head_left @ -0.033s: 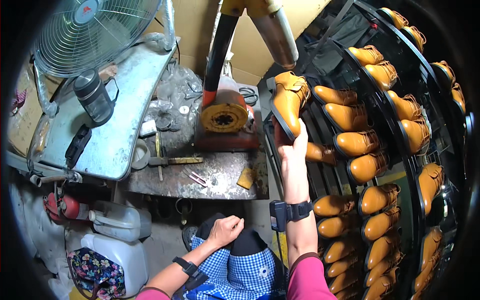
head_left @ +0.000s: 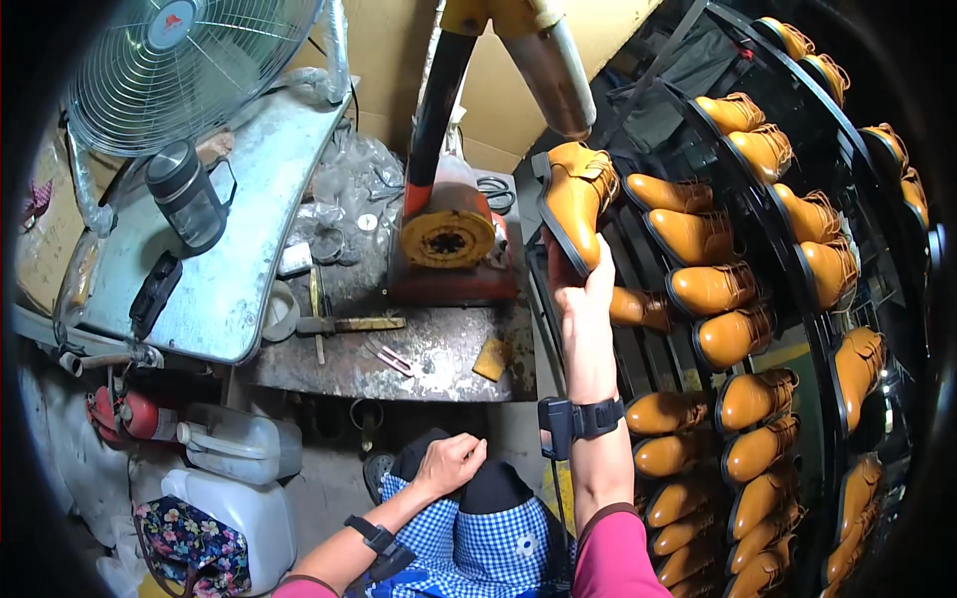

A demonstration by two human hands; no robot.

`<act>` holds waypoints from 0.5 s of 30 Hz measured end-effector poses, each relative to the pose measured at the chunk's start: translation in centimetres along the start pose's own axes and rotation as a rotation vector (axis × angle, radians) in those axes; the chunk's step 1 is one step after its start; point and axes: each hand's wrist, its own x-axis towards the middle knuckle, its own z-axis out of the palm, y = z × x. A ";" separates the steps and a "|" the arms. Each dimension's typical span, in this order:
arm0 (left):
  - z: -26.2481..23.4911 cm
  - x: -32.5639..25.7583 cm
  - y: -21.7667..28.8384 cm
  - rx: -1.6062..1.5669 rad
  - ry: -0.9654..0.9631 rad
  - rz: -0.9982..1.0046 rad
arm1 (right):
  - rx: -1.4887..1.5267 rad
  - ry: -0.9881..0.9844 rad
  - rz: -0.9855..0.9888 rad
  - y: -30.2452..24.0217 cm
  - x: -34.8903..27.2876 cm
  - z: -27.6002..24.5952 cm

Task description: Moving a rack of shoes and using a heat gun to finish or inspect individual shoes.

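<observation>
Right hand (head_left: 586,279) grips tan boot (head_left: 576,204); fan hub (head_left: 159,34) bears red emblem (head_left: 173,19).

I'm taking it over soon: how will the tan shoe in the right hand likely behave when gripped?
The tan shoe probably feels stiff: held near its toe by the right hand, it shows no sag. Its glossy upper may be slippery. The thin laces would likely flop.

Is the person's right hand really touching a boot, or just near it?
Touching: the head view shows the right hand gripping the boot at its toe, thumb against the side.
</observation>
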 end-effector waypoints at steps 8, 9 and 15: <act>-0.3 0.4 -0.4 0.006 -0.012 -0.016 | 0.009 -0.071 0.013 -0.6 3.4 3.0; -0.4 0.5 -0.3 0.004 -0.003 -0.009 | 0.007 -0.077 0.009 -0.6 3.4 3.2; -0.7 0.3 -0.5 -0.003 0.008 -0.008 | 0.007 -0.028 0.015 -0.2 1.8 3.3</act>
